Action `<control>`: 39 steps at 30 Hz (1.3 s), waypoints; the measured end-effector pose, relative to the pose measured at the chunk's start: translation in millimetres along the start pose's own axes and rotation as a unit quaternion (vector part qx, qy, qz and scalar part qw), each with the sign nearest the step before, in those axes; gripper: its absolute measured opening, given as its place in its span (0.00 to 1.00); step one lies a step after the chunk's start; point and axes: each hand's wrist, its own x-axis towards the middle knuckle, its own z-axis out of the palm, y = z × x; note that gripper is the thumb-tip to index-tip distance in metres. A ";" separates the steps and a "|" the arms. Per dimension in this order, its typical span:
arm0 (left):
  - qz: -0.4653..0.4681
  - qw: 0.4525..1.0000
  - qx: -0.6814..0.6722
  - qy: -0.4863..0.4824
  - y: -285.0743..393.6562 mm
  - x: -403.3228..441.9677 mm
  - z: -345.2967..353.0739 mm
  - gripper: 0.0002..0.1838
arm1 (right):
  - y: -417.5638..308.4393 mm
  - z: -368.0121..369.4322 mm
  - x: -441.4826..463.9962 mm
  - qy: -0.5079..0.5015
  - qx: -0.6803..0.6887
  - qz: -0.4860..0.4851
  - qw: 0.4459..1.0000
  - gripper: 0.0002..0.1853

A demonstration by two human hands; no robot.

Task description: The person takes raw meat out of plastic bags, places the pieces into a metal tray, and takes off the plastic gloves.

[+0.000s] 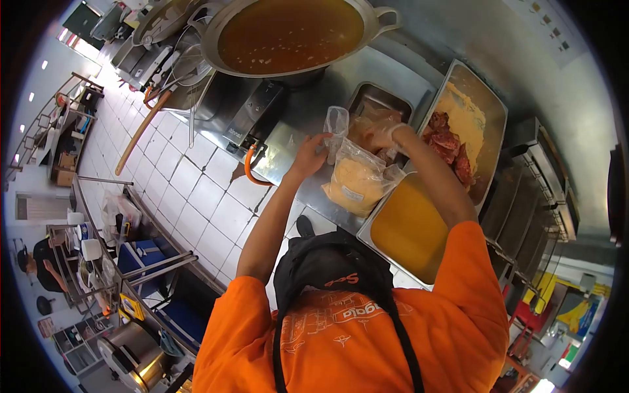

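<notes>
My bare left hand point(310, 157) has its fingertips closed at the edge of a clear plastic piece point(337, 123); I cannot make out whether it is a cup or part of a bag. Beside it stands a clear bag of pale yellow powder point(354, 183) with a white label. Clear thin plastic, like a glove, covers my right hand point(385, 135), which is over a small metal tray point(367, 92) behind the bag. Its fingers are largely hidden by the plastic. To the right, a large metal tray point(493, 111) holds raw red meat point(447, 145) and pale yellow powder.
A tray of yellow liquid point(407, 226) sits at the counter's near edge. At the far left, a wide pan of brown liquid point(291, 36) stands over a burner point(255, 105) with an orange hose point(250, 167). Another person point(49, 262) is at the far left.
</notes>
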 end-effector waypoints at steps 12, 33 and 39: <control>-0.018 0.981 -0.156 -0.112 -11.1 54.1 27.0 0.30 | -6.3 -62.6 -115.2 0.237 0.867 -0.177 0.401 0.32; 0.046 0.970 -0.234 -0.047 229.3 13.1 29.4 0.27 | -32.2 -15.1 -60.5 0.602 0.710 0.152 0.333 0.26; 0.125 0.975 -0.182 -0.011 232.3 11.5 44.9 0.25 | -40.6 -15.5 -65.8 0.590 0.670 0.203 0.403 0.23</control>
